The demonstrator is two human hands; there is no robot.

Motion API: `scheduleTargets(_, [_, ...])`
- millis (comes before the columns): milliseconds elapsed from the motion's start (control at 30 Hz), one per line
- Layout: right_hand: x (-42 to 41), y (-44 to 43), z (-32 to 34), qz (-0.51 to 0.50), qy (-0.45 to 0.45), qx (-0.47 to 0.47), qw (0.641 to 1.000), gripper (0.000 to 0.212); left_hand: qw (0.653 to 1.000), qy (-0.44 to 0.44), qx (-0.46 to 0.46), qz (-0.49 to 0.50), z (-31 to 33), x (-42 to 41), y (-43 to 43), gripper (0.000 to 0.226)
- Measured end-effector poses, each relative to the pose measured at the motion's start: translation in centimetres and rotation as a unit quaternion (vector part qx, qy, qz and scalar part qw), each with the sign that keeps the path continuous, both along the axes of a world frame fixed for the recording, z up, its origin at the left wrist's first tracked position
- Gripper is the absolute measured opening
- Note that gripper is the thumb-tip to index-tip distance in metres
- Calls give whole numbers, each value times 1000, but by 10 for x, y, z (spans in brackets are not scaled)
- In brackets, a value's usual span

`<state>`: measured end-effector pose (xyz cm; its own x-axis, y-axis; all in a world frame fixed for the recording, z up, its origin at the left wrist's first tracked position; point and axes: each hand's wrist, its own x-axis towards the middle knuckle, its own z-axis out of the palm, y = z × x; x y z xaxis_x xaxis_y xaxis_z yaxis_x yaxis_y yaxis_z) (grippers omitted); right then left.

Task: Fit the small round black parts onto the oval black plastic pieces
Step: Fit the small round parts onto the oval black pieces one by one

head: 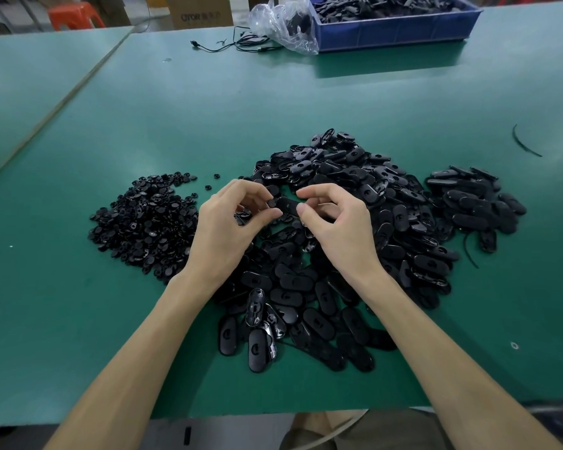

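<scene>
Plenty of open green surface [208,108] to your left and beyond the piles; its near edge runs under your forearms, and the blue bin [397,30], clear bag [283,24] and black cable [228,45] sit well apart at the far edge. Your left hand [228,222] has its fingers [257,190] curled, pinching what looks like a small round part [269,203] against one end of an oval piece [288,205], while your right hand [335,222] pinches the other end, just above the big oval heap [338,254]. It's flat, matte black, roughly level, with the round-part pile [147,219] to the left and a smaller oval heap [475,203] to the right.
</scene>
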<state>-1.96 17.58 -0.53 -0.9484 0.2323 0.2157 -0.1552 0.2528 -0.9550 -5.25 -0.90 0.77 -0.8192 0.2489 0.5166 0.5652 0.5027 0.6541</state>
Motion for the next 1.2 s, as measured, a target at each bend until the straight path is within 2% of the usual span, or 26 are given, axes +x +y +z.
scheduleTargets(267, [0, -1, 0, 0, 3, 0, 1000, 16, 1000, -13, 11, -7, 0, 0, 1, 15])
scheduleTargets(467, [1, -1, 1, 14, 6, -3, 1000, 17, 988, -96, 110, -40, 2, -1, 1, 17])
scheduleTargets(767, [3, -2, 2, 46, 24, 24, 998, 18, 970, -167, 141, -110, 0, -3, 2, 13])
scheduleTargets(967, [5, -3, 3, 54, 29, 31, 998, 24, 967, -171, 170, -81, 0, -1, 6, 11])
scheduleTargets(1200, [2, -3, 1, 39, 56, 61, 996, 9, 961, -178, 193, -92, -2, 0, 7, 13])
